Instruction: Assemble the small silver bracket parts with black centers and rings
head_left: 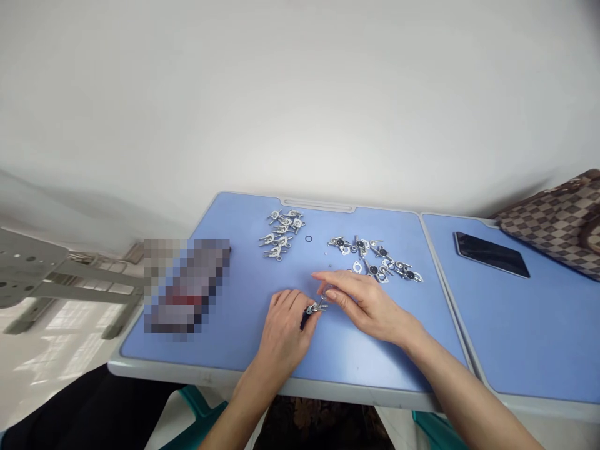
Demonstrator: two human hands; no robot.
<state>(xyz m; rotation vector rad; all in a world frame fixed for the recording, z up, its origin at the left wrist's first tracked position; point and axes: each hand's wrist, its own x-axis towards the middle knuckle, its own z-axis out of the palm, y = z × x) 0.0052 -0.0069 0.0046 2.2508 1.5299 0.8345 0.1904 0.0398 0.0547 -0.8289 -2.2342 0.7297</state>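
Note:
Near the front middle of the blue table, my left hand (285, 322) is closed around a small silvery metal fitting (315, 308) with a dark part beside it. My right hand (359, 300) meets it from the right, thumb and forefinger pinched on a thin shiny piece (324, 294) whose kind I cannot make out. Behind my left hand lies a cluster of small metal fittings (281, 230) with oval flanges and pins. Beyond my right hand is a looser group of metal fittings with black round discs (374, 270), among flat oval plates (357, 267).
A dark ring (309, 239) lies between the two groups, with tiny bits near it. On the left sits a blurred-out object (190, 290). A black phone (492, 254) and a checkered bag (557, 219) rest on the adjoining right table. A white wall (300, 112) stands behind.

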